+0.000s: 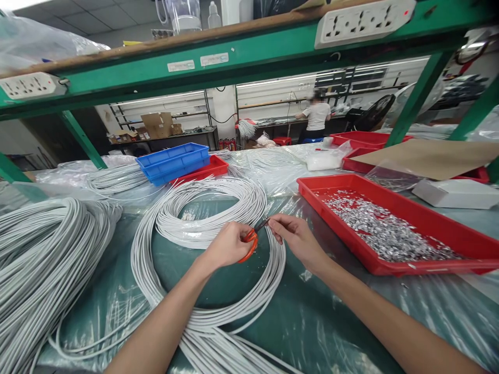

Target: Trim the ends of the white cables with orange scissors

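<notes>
My left hand (230,243) is wrapped round orange-handled scissors (251,248), whose dark blades point right toward my other hand. My right hand (294,236) is closed in a pinch right at the blade tips; what lies between its fingertips is too small to make out. Beneath both hands, coils of white cable (206,223) lie on the plastic-covered green table, a smaller ring overlapping a larger one. To the right of my right hand stands a red tray (331,244) holding many small shiny metal pieces (382,228).
A thick bundle of white cable (35,259) fills the left side. Blue trays (173,161) sit behind the coils, partly over a red one. A green shelf frame (253,57) with power strips (362,23) crosses above. A white box (456,194) lies far right; a person (316,115) is in the background.
</notes>
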Demonstrator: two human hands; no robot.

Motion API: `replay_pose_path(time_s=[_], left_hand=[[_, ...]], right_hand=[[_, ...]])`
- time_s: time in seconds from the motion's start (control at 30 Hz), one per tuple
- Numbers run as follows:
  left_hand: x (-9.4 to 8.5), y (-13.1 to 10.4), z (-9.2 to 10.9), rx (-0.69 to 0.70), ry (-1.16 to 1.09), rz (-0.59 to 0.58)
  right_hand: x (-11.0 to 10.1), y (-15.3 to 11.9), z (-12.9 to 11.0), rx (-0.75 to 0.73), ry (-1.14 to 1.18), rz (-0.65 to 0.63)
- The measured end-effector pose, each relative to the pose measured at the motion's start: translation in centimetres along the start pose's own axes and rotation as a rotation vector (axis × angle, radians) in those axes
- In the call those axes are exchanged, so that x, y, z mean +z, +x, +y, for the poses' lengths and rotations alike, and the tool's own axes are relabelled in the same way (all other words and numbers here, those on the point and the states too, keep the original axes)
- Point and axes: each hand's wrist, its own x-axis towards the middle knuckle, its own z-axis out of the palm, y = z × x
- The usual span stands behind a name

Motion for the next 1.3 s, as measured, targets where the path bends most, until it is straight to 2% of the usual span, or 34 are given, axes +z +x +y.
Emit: replay_pose_path(time_s=[0.53, 0.8, 0.97, 1.03, 1.2, 1.3], left_hand=[[-0.6, -0.2, -0.1, -0.027, -0.004, -0.080], [-0.5, -0.3, 0.3, -0.095, -0.152, -0.179], [-0.2, -0.4, 0.7, -0.136, -0.215, -0.189], [-0.1, -0.4, 1.0, -0.141, -0.250, -0.204], [0.2, -0.4, 1.6, -0.237, -0.369, -0.254], [0.0, -0.4, 1.8, -0.289, -0.388, -0.252]], right_hand=[[-0.4, 0.1, -0.1, -0.081, -0.157, -0.017], [-0.4, -0.1, -0.3, -0.171, -0.248, 0.035], [-0.1, -0.5, -0.4, -0.220, -0.281, 0.065], [0.1, -0.7, -0.4, -0.298, -0.394, 0.093], [0.3, -0.8, 0.0, -0.653, -0.836, 0.174], [0.4, -0.7, 0.2, -0.730, -0.946, 0.205]])
